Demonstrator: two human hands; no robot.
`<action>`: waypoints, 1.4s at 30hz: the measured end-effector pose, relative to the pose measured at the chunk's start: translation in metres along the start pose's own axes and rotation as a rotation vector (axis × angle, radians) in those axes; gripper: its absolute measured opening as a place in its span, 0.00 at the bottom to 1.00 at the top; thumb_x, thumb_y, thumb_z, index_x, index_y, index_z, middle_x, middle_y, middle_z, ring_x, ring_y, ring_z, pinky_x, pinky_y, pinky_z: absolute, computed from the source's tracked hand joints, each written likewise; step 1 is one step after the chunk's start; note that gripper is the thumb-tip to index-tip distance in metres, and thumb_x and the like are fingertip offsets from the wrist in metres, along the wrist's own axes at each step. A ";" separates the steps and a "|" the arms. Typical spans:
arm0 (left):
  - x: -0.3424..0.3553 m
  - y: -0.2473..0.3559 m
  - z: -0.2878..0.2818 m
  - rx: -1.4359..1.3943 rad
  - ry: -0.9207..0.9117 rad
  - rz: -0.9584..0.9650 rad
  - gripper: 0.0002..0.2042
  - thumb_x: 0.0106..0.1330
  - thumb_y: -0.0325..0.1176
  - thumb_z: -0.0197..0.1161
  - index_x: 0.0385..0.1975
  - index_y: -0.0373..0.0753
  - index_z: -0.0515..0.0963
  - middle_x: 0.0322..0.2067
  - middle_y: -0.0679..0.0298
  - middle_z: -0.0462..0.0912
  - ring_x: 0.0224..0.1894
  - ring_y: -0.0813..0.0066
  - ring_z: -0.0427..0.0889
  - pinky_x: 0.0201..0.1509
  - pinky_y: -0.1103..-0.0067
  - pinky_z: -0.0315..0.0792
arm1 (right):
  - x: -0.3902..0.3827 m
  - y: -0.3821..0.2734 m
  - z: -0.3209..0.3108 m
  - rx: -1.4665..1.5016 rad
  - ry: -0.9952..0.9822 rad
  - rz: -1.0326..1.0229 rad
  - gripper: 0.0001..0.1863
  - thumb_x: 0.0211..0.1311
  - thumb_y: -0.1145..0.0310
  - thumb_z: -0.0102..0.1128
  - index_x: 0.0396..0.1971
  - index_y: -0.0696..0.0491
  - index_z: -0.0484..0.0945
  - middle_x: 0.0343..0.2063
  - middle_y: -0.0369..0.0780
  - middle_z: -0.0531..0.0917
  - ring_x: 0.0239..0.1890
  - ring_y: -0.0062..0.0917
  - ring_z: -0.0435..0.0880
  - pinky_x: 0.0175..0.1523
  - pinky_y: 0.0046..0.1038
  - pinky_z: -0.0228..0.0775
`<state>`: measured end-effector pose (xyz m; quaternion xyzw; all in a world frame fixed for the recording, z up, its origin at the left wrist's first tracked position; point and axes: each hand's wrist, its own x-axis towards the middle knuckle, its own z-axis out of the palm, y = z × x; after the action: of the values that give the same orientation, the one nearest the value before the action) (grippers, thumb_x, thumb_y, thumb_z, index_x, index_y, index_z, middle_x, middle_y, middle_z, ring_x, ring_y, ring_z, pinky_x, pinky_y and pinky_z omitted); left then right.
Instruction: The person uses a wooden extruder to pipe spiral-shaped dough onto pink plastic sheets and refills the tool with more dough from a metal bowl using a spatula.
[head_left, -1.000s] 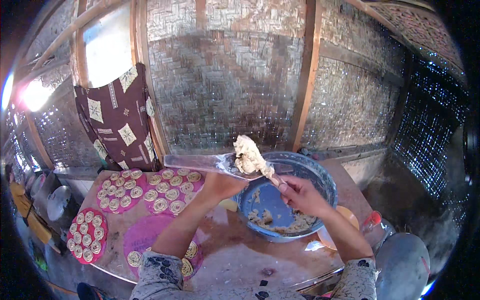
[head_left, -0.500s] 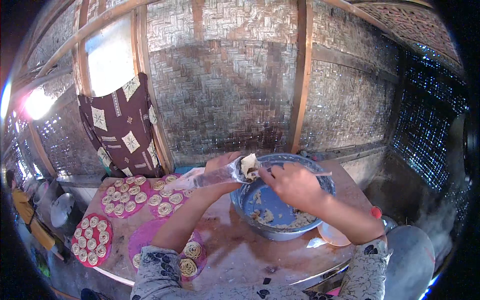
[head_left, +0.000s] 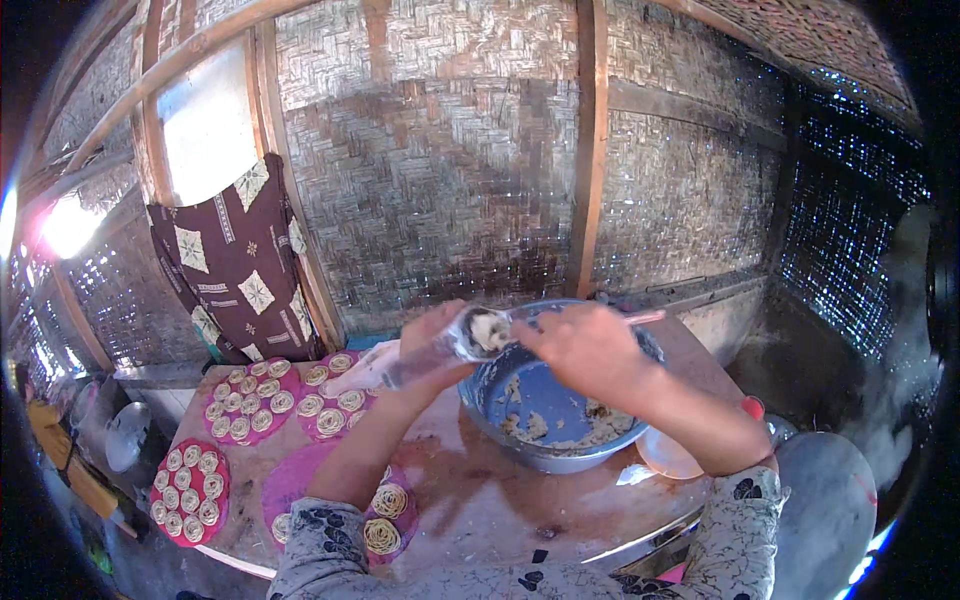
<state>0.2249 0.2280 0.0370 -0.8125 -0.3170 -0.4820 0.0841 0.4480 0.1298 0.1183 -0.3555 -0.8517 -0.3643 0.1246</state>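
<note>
My left hand (head_left: 432, 322) is wrapped round a tube-shaped clear plastic piping bag (head_left: 420, 364), held tilted with its open mouth toward my right hand. Pale, sticky dough (head_left: 489, 330) fills that mouth. My right hand (head_left: 592, 350) grips a spoon by its slim pale handle (head_left: 645, 317); its head is hidden by my fingers and the dough. Both hands are above the far side of a blue-grey basin (head_left: 560, 462). Clumps of dough (head_left: 600, 425) cling to the basin's bottom and near side.
Pink round mats bearing rose-like coils of dough (head_left: 383, 536) cover the table's left side, one mat (head_left: 285, 475) partly under my left forearm. An orange-rimmed bowl (head_left: 668, 455) stands right of the basin. Behind the table (head_left: 470, 520) rises a woven wall (head_left: 430, 190) with a hanging brown cloth (head_left: 240, 265).
My right hand has shifted slightly up and right, its spoon handle now tilting upward. The dough sits lower inside the bag's mouth, where a lump stood out before. The view has shifted slightly.
</note>
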 end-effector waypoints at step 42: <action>-0.014 -0.015 -0.021 0.201 0.023 -0.216 0.10 0.54 0.38 0.57 0.32 0.41 0.76 0.33 0.60 0.80 0.36 0.63 0.78 0.41 0.70 0.71 | -0.013 -0.062 0.089 1.096 0.263 0.521 0.19 0.61 0.75 0.47 0.53 0.54 0.70 0.33 0.50 0.80 0.28 0.31 0.81 0.36 0.28 0.71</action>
<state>0.1958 0.2245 0.0334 -0.7555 -0.4483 -0.4634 0.1163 0.4185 0.1566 0.0168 -0.3883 -0.7776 0.1277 0.4778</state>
